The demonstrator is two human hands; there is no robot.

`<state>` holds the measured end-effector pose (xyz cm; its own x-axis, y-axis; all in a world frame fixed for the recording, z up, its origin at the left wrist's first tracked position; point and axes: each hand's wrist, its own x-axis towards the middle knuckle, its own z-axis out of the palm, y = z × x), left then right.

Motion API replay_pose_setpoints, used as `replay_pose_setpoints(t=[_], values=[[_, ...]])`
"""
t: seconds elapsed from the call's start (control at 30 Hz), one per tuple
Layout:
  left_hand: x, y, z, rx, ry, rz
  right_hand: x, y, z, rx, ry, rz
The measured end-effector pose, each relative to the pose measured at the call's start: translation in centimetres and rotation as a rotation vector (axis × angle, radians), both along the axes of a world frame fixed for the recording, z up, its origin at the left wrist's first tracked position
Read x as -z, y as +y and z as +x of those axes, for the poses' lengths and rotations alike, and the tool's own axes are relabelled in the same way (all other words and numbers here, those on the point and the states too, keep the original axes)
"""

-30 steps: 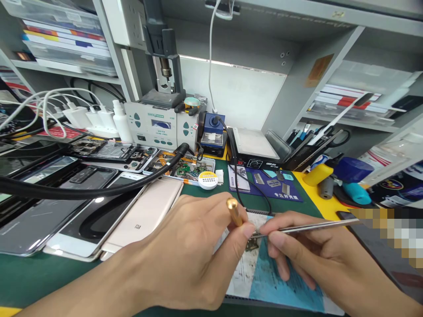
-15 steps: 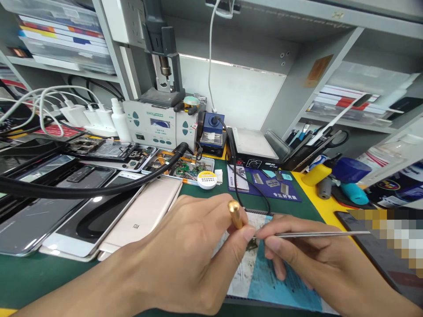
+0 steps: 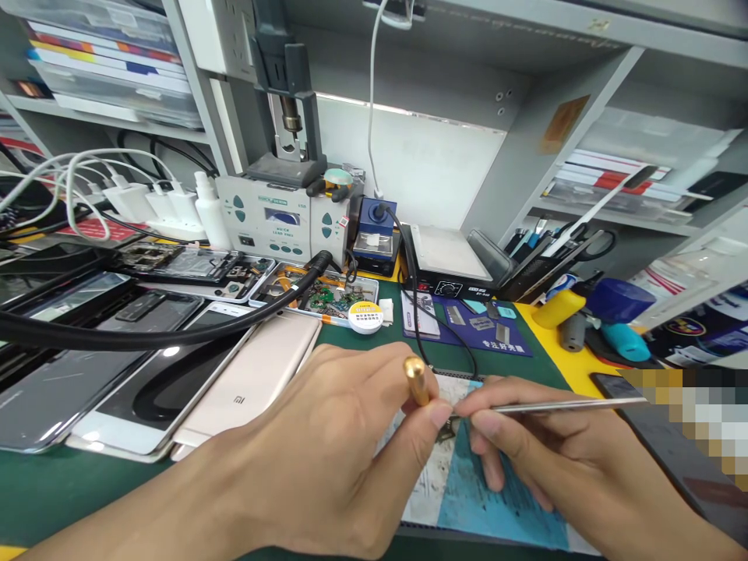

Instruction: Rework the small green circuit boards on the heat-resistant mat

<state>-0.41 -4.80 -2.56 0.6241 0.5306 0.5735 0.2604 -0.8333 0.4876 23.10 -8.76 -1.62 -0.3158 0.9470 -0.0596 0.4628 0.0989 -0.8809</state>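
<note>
My left hand (image 3: 344,436) is closed round a tool with a gold-coloured handle (image 3: 415,380); its rounded end points up at me and its working tip is hidden. My right hand (image 3: 538,444) pinches a thin flat metal tool (image 3: 573,405), which lies nearly level with its far end out to the right. The fingertips of both hands almost meet. Just beneath them, partly hidden, is a small dark part (image 3: 447,430) over a stained white and blue work pad (image 3: 485,499).
Several phones (image 3: 251,382) and opened phone housings lie to the left, under a black hose (image 3: 192,336). A soldering station (image 3: 280,218) and a heating plate (image 3: 447,257) stand behind. A round tin (image 3: 366,318) sits beyond my left hand. A dark tablet-like slab (image 3: 660,444) is at right.
The metal tool in my right hand has tilted a little, its right end now slightly higher. My left hand and the gold-handled tool stay in place.
</note>
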Motion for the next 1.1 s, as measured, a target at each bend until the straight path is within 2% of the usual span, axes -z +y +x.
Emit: replay_pose_setpoints(t=[0.4,0.77,0.93,1.1], values=[[0.01,-0.07,-0.05,0.000,-0.004,-0.009,0.85,0.17,0.50,0.109,0.034,-0.083],[-0.11,0.12,0.14,-0.006,-0.049,0.026,0.53,0.52,0.48,0.141,0.086,-0.170],[-0.21,0.09,0.15,-0.003,-0.064,0.030,0.62,0.20,0.47,0.169,0.075,-0.126],[-0.36,-0.09,0.11,0.000,-0.046,0.004,0.32,0.13,0.25,0.132,0.096,-0.042]])
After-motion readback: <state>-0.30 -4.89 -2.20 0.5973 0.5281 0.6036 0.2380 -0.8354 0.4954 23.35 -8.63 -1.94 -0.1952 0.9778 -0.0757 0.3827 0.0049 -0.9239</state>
